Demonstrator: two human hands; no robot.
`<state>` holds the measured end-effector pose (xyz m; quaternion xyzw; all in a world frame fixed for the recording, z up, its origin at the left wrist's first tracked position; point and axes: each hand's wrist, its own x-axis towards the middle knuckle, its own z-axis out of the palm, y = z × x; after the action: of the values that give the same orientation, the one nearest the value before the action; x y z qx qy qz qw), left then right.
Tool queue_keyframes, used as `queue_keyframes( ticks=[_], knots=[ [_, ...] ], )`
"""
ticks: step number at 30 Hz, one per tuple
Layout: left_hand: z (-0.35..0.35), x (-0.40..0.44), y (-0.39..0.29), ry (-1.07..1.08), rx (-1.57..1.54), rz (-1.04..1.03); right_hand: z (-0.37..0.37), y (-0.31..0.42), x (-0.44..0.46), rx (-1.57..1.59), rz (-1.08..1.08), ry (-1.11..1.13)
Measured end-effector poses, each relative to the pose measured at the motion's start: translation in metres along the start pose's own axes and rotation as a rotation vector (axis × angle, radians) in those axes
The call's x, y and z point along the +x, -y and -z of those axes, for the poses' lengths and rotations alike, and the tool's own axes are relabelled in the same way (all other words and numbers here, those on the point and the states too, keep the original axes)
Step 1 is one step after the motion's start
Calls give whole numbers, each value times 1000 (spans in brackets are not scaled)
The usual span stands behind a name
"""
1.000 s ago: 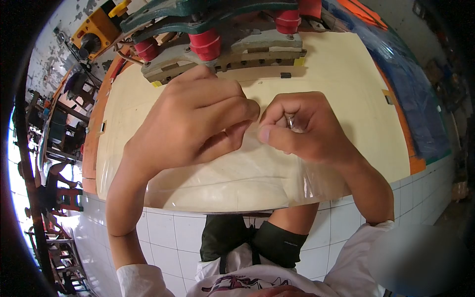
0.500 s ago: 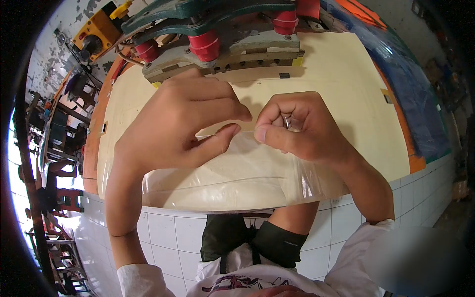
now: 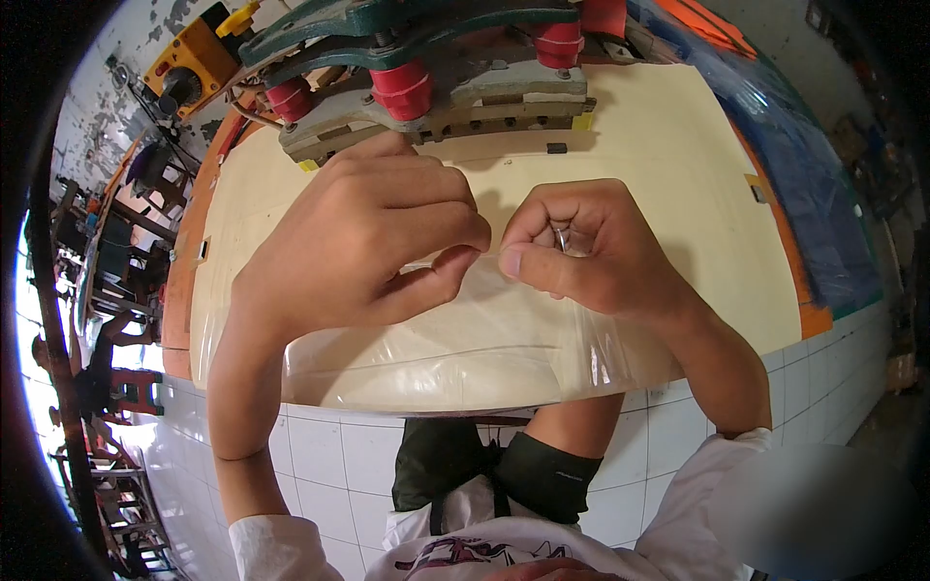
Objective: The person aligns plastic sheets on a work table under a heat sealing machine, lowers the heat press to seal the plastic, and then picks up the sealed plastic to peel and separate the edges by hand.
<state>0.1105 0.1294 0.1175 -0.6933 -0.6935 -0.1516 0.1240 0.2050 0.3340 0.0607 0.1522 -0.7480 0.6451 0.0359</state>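
Clear plastic film (image 3: pixel 436 373) lies over the near part of a cream sheet (image 3: pixel 678 126) on the table, hanging slightly over the front edge. My right hand (image 3: pixel 591 247) is closed on a gathered piece of the film, its thumb pressed against the fingers. Just to its left, my left hand (image 3: pixel 387 237) has its thumb and index fingertips pinched together at the film's upper edge. Whether any film is between those fingertips is too small to tell. A small gap separates the two hands.
A green and grey press with red supports (image 3: pixel 400 89) stands behind my hands. A small black piece (image 3: pixel 556 148) lies beside it. Blue plastic (image 3: pixel 823 213) covers the right side. A yellow control box (image 3: pixel 192 68) is at back left. A person (image 3: pixel 102 363) is at far left.
My left thumb and index finger parted and moved left from my right hand, then came together again. My right hand shifted slightly left and then stayed put, still gripping the film.
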Motion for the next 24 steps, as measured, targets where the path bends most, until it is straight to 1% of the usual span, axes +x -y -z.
queue_keyframes(
  ticks=[10, 13, 19, 20, 22, 24],
  knots=[
    [-5, -1, 3, 15, 10, -8, 1, -2, 1, -21, 48, 2],
    [-7, -1, 4, -16, 2, -38, 1, 0, 0, 5, 4, 1],
    [-8, -1, 4, -27, 0, -35, -1, 0, 1, 14, 12, -4],
    [-9, -1, 5, -43, 3, -44, -2, -3, 1, 13, 13, -5],
    [-9, -1, 5, -59, 7, -54, -4, -12, 2, -69, 122, -23],
    [-6, 0, 6, -126, -7, -42, -8, -15, 1, -29, 81, -15]
  ],
)
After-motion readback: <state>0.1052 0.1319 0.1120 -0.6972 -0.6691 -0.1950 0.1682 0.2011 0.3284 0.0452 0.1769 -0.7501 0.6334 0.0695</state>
